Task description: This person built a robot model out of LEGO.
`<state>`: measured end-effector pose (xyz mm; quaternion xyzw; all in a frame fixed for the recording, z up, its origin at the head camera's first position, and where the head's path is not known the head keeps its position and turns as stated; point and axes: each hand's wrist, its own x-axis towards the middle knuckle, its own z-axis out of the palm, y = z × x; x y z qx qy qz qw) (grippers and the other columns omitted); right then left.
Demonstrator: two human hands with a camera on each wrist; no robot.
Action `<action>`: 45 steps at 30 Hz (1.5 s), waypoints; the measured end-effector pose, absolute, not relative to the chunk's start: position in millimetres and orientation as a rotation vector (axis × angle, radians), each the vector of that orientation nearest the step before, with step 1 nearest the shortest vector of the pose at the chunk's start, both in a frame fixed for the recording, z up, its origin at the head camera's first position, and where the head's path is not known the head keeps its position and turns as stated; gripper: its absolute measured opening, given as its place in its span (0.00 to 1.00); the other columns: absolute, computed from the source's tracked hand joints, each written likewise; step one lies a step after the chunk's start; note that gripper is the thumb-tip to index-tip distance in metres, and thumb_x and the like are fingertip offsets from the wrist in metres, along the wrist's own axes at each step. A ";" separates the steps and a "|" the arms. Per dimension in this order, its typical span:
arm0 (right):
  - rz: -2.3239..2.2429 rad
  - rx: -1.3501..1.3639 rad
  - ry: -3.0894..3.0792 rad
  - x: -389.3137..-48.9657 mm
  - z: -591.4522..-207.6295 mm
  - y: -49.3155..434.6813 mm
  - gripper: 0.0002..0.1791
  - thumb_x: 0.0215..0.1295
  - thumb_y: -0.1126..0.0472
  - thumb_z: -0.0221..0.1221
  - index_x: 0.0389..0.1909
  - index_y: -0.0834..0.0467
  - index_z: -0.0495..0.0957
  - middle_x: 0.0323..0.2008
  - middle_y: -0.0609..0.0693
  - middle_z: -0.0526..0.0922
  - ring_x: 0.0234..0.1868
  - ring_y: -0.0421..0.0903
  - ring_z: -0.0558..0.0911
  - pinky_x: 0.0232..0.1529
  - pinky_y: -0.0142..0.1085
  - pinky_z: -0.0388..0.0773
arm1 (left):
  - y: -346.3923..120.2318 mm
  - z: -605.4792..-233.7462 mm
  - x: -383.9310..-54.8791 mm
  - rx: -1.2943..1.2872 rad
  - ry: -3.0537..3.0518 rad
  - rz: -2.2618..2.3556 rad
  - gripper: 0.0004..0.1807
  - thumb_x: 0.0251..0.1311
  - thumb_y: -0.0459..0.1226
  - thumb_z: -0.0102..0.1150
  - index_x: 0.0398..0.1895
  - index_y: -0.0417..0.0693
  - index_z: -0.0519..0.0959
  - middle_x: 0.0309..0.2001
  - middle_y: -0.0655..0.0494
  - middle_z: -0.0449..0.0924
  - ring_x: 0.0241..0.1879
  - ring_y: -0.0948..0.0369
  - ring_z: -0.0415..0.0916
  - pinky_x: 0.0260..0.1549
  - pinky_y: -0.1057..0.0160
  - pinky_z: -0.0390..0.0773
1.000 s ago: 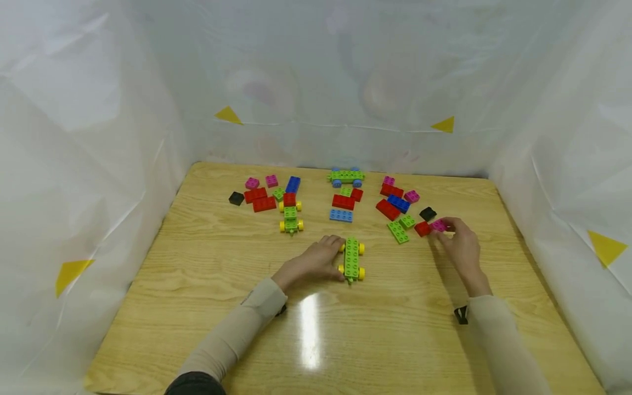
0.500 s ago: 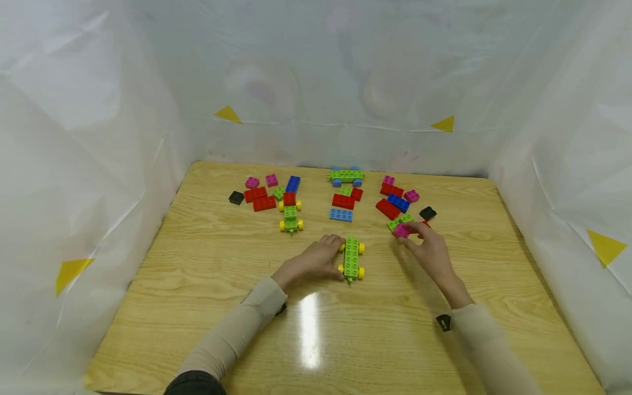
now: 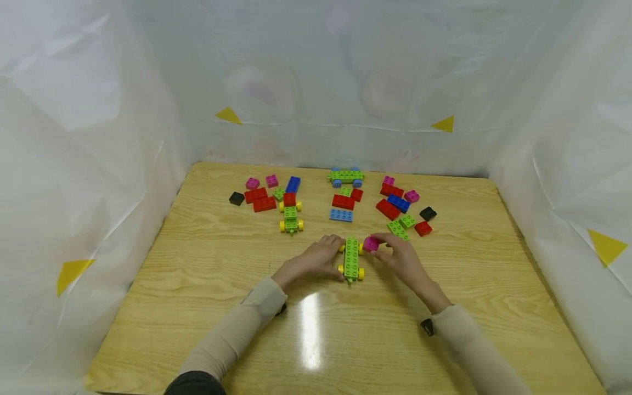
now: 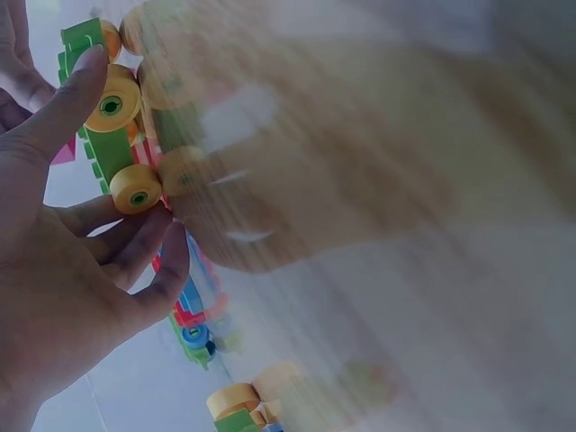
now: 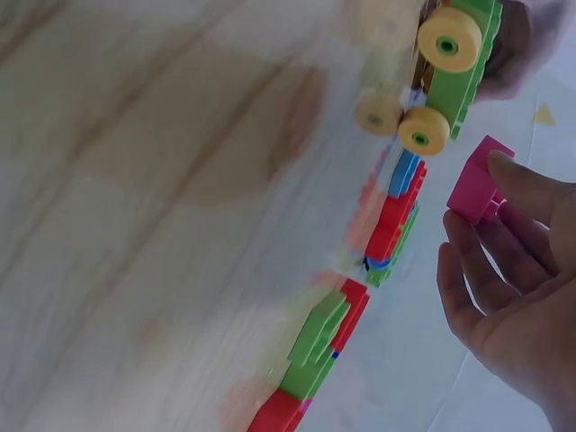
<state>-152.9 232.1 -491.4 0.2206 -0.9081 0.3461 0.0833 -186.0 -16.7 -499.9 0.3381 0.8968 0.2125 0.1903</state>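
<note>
A green toy car base (image 3: 351, 260) with yellow wheels stands on the table in front of me, studs up. My left hand (image 3: 316, 259) grips it from the left; in the left wrist view the thumb lies at one end of the base (image 4: 111, 153) and the fingers touch the other. Between thumb and fingers, my right hand (image 3: 404, 262) pinches a square pink brick (image 3: 370, 244). That brick is just right of the base's far wheel in the head view. The right wrist view shows the pink brick (image 5: 477, 180) held up off the table, tilted, apart from the base.
Farther back is another yellow-wheeled green base (image 3: 290, 216) bearing a red and a green brick. A blue-wheeled base (image 3: 345, 176) stands at the back edge. Loose bricks lie left, centre and right, including a red brick (image 3: 423, 228) and a black brick (image 3: 428, 213).
My right hand has carried the pink brick leftward from the right-hand group, past the green bricks, to beside the car base. My left hand and the base have stayed in place.
</note>
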 end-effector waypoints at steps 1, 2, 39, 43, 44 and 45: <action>1.041 0.684 -2.701 -152.5 -491.5 229.8 0.23 0.56 0.69 0.67 0.54 0.62 0.77 0.47 0.55 0.83 0.48 0.52 0.80 0.49 0.49 0.77 | -16.7 -499.9 -186.0 0.948 2.521 0.597 0.53 0.50 0.55 0.70 0.73 0.44 0.53 0.70 0.49 0.57 0.69 0.53 0.54 0.64 0.51 0.61; 1.047 0.710 -2.692 -152.3 -491.5 227.7 0.24 0.55 0.70 0.68 0.54 0.62 0.77 0.47 0.55 0.83 0.48 0.52 0.80 0.49 0.48 0.77 | -16.7 -500.1 -186.0 0.947 2.523 0.598 0.53 0.50 0.55 0.70 0.73 0.44 0.54 0.70 0.49 0.57 0.69 0.53 0.54 0.64 0.51 0.61; 0.903 0.910 -2.850 -162.4 -480.7 194.2 0.18 0.57 0.70 0.66 0.50 0.63 0.82 0.45 0.54 0.84 0.48 0.50 0.81 0.50 0.44 0.78 | -17.1 -498.5 -186.3 0.986 2.517 0.629 0.51 0.50 0.54 0.70 0.71 0.42 0.57 0.69 0.48 0.59 0.67 0.53 0.56 0.62 0.50 0.64; 0.896 0.905 -2.870 -163.6 -477.7 191.6 0.17 0.57 0.70 0.66 0.49 0.62 0.82 0.44 0.52 0.84 0.47 0.49 0.82 0.49 0.43 0.78 | -17.8 -498.7 -186.0 0.982 2.522 0.625 0.51 0.49 0.55 0.71 0.71 0.42 0.57 0.68 0.49 0.59 0.66 0.53 0.57 0.61 0.50 0.65; 0.889 0.902 -2.876 -163.9 -477.2 191.1 0.17 0.57 0.70 0.66 0.49 0.62 0.83 0.43 0.52 0.84 0.46 0.48 0.82 0.49 0.43 0.79 | -17.9 -498.6 -185.9 0.980 2.523 0.625 0.51 0.49 0.55 0.71 0.71 0.42 0.57 0.68 0.49 0.59 0.66 0.53 0.57 0.61 0.50 0.65; 0.880 0.906 -2.878 -164.3 -476.8 190.4 0.17 0.57 0.70 0.66 0.49 0.62 0.83 0.43 0.52 0.84 0.46 0.48 0.82 0.49 0.43 0.79 | -18.1 -498.7 -185.9 0.979 2.523 0.625 0.51 0.49 0.55 0.71 0.71 0.42 0.57 0.68 0.49 0.59 0.66 0.53 0.57 0.62 0.50 0.65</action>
